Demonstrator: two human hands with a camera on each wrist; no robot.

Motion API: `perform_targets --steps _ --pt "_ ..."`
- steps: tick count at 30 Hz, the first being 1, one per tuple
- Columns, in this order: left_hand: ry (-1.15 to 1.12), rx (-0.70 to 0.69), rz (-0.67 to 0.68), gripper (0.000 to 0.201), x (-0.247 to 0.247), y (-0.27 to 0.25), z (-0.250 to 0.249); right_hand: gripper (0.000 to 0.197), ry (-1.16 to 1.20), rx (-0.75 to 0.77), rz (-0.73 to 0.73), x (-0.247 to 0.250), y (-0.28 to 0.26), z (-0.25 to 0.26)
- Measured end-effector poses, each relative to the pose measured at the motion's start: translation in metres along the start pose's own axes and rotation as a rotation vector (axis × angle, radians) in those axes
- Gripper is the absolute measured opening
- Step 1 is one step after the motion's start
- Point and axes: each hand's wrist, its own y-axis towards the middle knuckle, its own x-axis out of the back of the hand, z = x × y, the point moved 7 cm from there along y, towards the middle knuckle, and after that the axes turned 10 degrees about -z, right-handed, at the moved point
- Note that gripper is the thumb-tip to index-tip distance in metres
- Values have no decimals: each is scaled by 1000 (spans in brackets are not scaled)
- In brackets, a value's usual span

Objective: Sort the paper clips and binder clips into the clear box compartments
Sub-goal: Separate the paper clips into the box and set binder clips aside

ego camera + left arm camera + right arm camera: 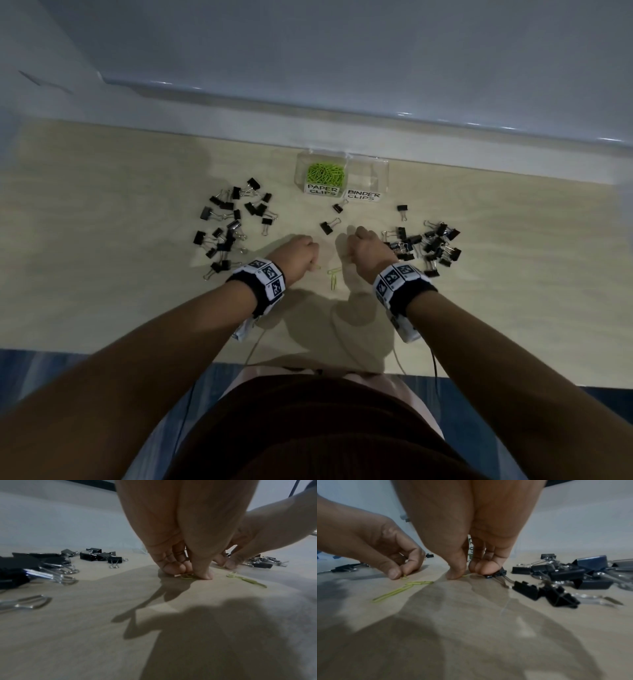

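The clear box (383, 171) stands at the back of the table. Its left compartment, labelled PAPER CLIPS, is full of green paper clips (325, 173); I see no clips in the right one, labelled BINDER CLIPS. My left hand (313, 263) (188, 574) pinches a green paper clip (187, 576) against the tabletop. My right hand (349, 255) (467, 573) pinches another green paper clip (468, 575) on the table, beside a black binder clip (498, 573). Two linked green paper clips (334, 275) (402, 589) lie loose between the hands.
Black binder clips lie in a pile on the left (233, 226) and a pile on the right (428, 245). Three single binder clips (329, 226) sit in front of the box. A white ledge (342, 133) runs behind the wooden table.
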Motion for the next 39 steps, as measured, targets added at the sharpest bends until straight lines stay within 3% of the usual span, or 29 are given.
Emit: perform_targets --steps 5,10,14,16,21,24,27,29,36,39 --pt "140 -1 28 20 -2 -8 -10 30 91 9 -56 -1 -8 4" --pt "10 -16 -4 21 -2 -23 -19 15 347 50 -173 2 -17 15" --pt "-10 -139 83 34 -16 -29 -35 17 344 97 -92 -3 -23 21" --pt "2 -115 148 32 -19 -28 -38 15 330 74 -58 -3 -23 20" --pt "130 -237 119 33 -20 -21 -44 19 202 77 -13 -5 -22 21" --pt "126 -208 169 33 -16 -23 -45 22 137 55 18 -3 -24 21" --pt "37 -16 185 24 -14 -24 -40 20 117 44 -1 1 -31 20" --pt "32 38 169 27 -14 -26 -39 22 113 24 -24 0 -37 16" --pt "179 -91 207 33 -25 -28 -46 26 169 -44 -57 -5 -42 8" --pt "140 -60 185 30 -16 -23 -30 20 314 -175 -158 14 -26 -1"
